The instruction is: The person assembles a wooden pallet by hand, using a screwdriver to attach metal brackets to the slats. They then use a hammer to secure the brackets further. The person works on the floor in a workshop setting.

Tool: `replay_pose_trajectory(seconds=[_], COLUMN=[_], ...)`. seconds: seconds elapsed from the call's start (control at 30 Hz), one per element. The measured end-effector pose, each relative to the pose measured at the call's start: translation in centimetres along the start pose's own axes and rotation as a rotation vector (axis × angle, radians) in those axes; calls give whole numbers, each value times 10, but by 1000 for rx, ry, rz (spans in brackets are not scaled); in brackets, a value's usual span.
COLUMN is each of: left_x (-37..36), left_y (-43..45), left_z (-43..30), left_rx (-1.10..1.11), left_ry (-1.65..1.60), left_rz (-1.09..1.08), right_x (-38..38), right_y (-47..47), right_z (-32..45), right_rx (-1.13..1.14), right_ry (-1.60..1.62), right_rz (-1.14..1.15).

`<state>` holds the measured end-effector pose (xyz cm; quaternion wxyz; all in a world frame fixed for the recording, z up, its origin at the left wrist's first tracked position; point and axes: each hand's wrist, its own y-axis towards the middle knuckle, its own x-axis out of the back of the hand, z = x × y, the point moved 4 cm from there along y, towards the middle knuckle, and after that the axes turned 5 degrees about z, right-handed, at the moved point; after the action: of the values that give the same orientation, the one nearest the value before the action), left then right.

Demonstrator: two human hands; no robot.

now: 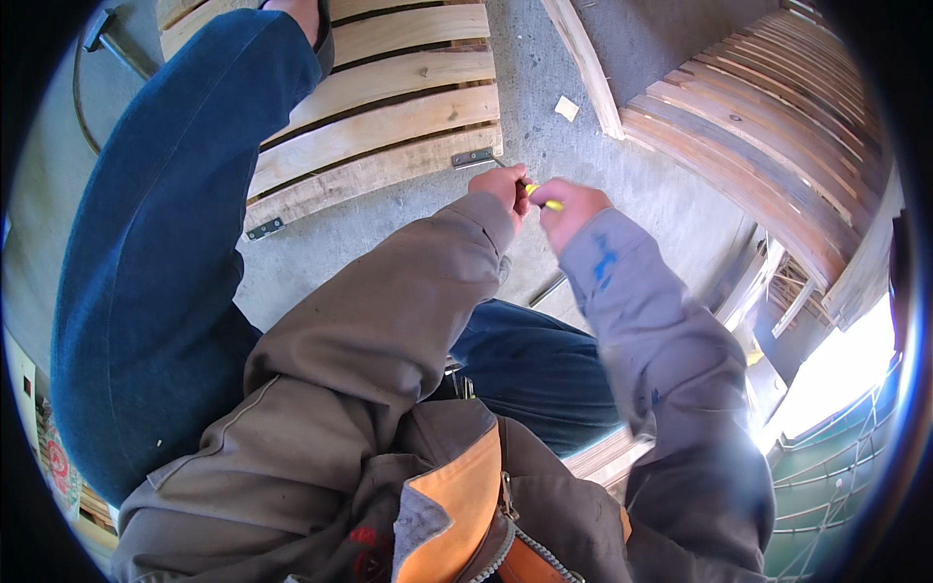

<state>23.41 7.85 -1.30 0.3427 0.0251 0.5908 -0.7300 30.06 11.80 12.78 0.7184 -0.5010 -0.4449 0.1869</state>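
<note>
My right hand (pixel 572 210) is closed on the yellow handle of a screwdriver (pixel 552 205); the hand is slightly blurred. My left hand (pixel 501 191) is closed round the screwdriver's shaft. The shaft's thin end reaches the right end of a metal hinge (pixel 472 158) on the edge board of a wooden slatted pallet (pixel 379 157). Whether the tip sits in a screw cannot be told. A second metal hinge (pixel 264 229) is fixed near the left end of the same board, with screw heads showing.
A long wooden board (pixel 587 65) and a small pale scrap (pixel 566 108) lie on the concrete floor. Stacked pallets (pixel 758 131) stand at the right. A hammer-like tool (pixel 109 40) lies upper left. My left foot rests on the slatted pallet.
</note>
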Motion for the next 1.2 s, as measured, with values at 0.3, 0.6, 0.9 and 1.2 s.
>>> replay_pose_trajectory(seconds=[0.3,0.6,0.9,1.2], left_x=[-1,-8,-1,-3], left_y=[5,7,11,-1], left_z=[2,2,-4,18], left_rx=[53,3,14,108], left_ry=[13,-26,47,-41], left_rz=[86,13,-14,220], right_x=[4,-13,-6,-34], right_y=[-26,4,-27,-9], right_z=[0,-44,15,-63], right_rx=[172,-368,318,-454], right_ry=[-578,896,-849,1356], right_rz=[-36,-9,112,-3])
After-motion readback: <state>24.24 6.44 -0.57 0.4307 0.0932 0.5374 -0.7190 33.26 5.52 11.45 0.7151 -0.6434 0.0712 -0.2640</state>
